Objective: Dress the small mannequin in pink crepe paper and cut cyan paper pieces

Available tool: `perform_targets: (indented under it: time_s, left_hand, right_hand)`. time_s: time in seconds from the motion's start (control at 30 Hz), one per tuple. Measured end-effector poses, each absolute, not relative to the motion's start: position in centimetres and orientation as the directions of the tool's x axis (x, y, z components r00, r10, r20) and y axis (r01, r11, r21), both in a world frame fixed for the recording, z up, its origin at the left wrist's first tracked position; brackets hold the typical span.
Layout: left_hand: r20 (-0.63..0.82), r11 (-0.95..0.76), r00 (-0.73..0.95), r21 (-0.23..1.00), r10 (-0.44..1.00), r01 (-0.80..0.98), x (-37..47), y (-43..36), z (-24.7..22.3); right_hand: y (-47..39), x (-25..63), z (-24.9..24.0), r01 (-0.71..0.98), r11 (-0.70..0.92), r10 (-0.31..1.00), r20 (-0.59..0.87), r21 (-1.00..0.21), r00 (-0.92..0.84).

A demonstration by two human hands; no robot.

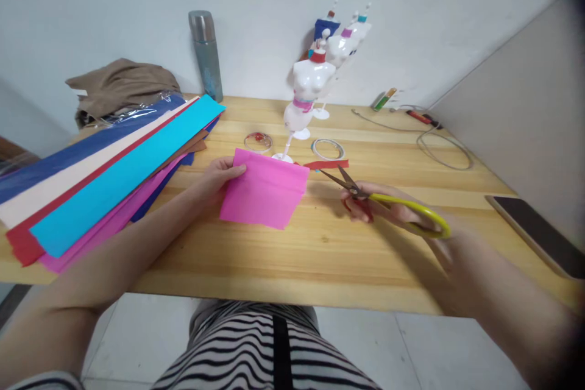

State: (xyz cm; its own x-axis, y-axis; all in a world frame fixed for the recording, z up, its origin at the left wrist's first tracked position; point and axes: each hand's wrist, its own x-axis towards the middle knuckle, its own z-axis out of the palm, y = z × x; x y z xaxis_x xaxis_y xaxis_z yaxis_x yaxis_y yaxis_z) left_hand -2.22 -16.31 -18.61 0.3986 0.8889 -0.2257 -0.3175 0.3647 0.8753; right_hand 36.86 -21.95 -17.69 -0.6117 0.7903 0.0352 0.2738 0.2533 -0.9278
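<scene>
My left hand (222,175) pinches the upper left corner of a pink sheet (265,192), which looks like crepe paper and is held above the table. In my right hand (388,207) is a pair of scissors (361,192) with a yellow handle and a red one. Their blades are parted and point toward the sheet's right edge, a short gap away from it. Just behind the sheet stands a small white mannequin (313,79) with a red band at its neck and a pink one at its waist. A red strip (326,164) lies beyond the scissors' tips.
Layered coloured sheets (132,164) cover the left side, near a brown cloth (123,88) and a thermos (208,61). More mannequins (345,46) stand at the back. Two rings (328,149), a cable (425,140) and a phone (539,231) also lie on the wooden table (283,268).
</scene>
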Motion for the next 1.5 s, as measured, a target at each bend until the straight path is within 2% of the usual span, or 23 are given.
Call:
perform_targets:
  time_s: [0.07, 0.13, 0.53, 0.83, 0.97, 1.5]
  left_hand:
    - [-0.223, 0.363, 0.4, 0.875, 0.889, -0.32, -2.2, -16.1, -18.8]
    - [-0.229, 0.372, 0.404, 0.871, 0.886, -0.322, -2.3, -16.1, -18.9]
    - [-0.234, 0.389, 0.422, 0.86, 0.876, -0.33, -1.9, -16.9, -17.7]
    - [-0.186, 0.37, 0.473, 0.868, 0.861, -0.332, -2.1, -17.0, -17.8]
    - [-0.164, 0.335, 0.463, 0.888, 0.871, -0.316, -2.2, -16.7, -18.2]
    - [-0.111, 0.249, 0.486, 0.941, 0.867, -0.229, -2.7, -15.7, -18.9]
  right_hand:
    - [-21.9, 36.2, -17.4, 0.112, 0.155, 0.706, 0.03, -0.982, -0.707]
    - [-21.8, 35.7, -17.1, 0.06, 0.124, 0.673, 0.04, -0.99, -0.739]
    - [-21.3, 34.4, -16.7, 0.011, 0.023, 0.633, 0.006, -1.0, -0.774]
    - [-20.7, 32.9, -17.2, -0.091, -0.086, 0.55, 0.029, -0.992, -0.835]
    - [-20.3, 32.2, -17.5, -0.154, -0.073, 0.511, 0.095, -0.985, -0.855]
    - [-21.2, 32.7, -16.6, -0.082, -0.158, 0.563, -0.021, -0.984, -0.826]
